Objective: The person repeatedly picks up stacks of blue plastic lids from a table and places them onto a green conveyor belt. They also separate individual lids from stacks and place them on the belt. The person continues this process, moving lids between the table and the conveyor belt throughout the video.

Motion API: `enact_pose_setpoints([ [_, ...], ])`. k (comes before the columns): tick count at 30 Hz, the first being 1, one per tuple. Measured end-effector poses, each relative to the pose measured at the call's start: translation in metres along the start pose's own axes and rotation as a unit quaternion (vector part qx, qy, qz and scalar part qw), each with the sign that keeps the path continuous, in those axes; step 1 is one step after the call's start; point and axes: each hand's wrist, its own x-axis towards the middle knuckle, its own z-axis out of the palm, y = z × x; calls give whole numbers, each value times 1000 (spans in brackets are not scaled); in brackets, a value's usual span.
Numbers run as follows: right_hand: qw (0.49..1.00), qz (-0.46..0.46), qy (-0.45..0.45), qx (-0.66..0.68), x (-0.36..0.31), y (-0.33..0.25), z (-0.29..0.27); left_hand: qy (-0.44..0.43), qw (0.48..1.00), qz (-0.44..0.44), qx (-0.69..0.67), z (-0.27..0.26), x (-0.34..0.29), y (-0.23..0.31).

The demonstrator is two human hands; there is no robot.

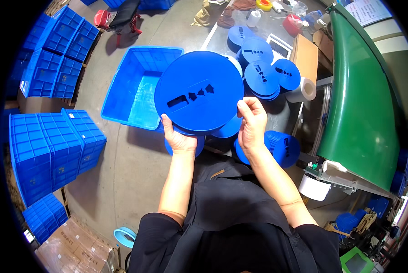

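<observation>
In front of me I hold up a large blue plastic reel disc [199,111], with a rectangular slot and several small cut-outs across its middle. My left hand [180,136] grips its lower left edge, thumb on top and fingers hidden underneath. At the right edge my right hand [252,120] pinches the rim between thumb and fingers. Another rim shows just below the disc, but I cannot tell how many are stacked. Beneath my hands, more blue discs are partly covered, and a leaning row of discs [281,148] lies beside my right wrist.
An open blue bin [142,88] stands behind the held disc to the left. Stacks of blue discs [261,77] sit on the table near a white roll [302,91]. A green curved machine cover [359,100] rises at right. Blue crates [53,145] and cardboard boxes [76,250] line the left.
</observation>
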Motion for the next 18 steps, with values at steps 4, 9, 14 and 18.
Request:
enact_pose_setpoints([
  [4, 999, -29, 8, -19, -5, 0, 6, -10, 1000, -9, 0, 2, 1, 1],
  [9, 994, -72, -78, -3, 7, 26, -2, 20, 999, -14, 28, -5, 4, 1],
  [14, 995, -46, -92, 5, 8, 39, -2, -22, 998, -4, 67, -10, 7, 3],
  [18, 993, -61, -80, -67, 6, 43, -1, -2, 991, -41, 125, -25, 12, 6],
])
